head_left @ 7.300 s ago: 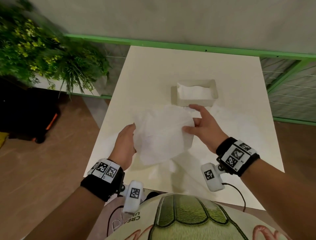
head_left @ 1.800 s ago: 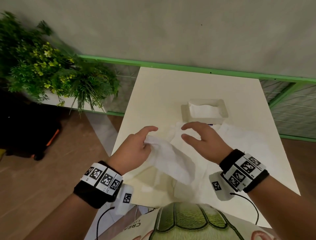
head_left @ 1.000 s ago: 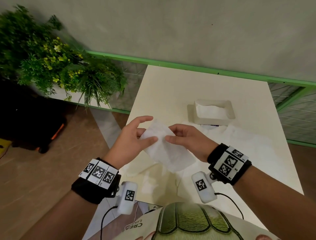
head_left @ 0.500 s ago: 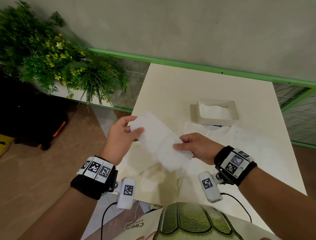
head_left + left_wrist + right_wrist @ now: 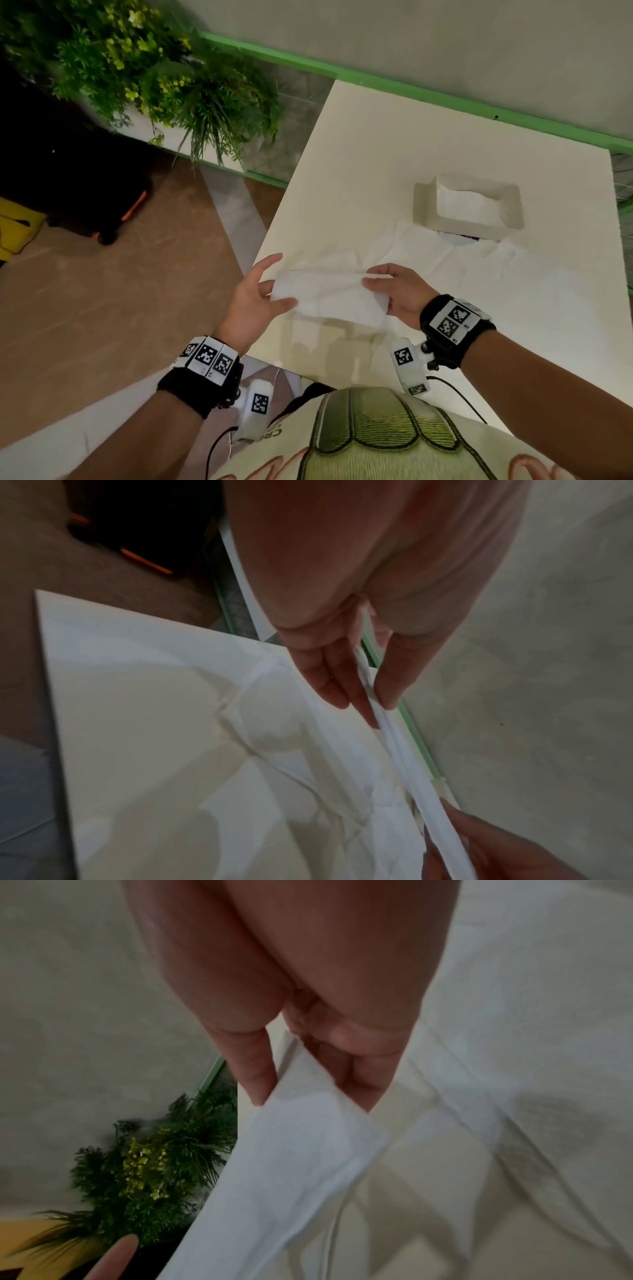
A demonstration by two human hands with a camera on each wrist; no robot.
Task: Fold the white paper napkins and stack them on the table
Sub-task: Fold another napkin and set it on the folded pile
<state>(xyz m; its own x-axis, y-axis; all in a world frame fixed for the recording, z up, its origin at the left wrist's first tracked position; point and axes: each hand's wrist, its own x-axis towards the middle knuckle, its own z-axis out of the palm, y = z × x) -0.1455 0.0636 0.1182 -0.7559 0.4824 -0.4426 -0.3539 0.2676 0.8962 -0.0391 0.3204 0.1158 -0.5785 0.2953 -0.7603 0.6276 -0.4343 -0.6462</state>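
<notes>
A folded white napkin (image 5: 329,297) hangs as a long strip above the near left part of the white table (image 5: 370,161). My left hand (image 5: 255,299) pinches its left end between thumb and fingers, index finger raised. My right hand (image 5: 394,291) pinches its right end. In the left wrist view the napkin (image 5: 404,753) shows edge-on between my fingers (image 5: 329,680). The right wrist view shows the napkin (image 5: 284,1172) held by thumb and fingers (image 5: 257,1069). Beneath it, several white napkins (image 5: 455,270) lie spread flat on the table.
A white napkin box (image 5: 469,209) with napkins inside stands at the middle right of the table. A green plant (image 5: 144,68) and a black bag (image 5: 85,192) are off the table's left side. A green rail (image 5: 411,87) runs behind the table.
The napkin has swung from a slanted hold to nearly level and moved right, over the table. My left hand came down and right; my right hand shifted right along the strip's end.
</notes>
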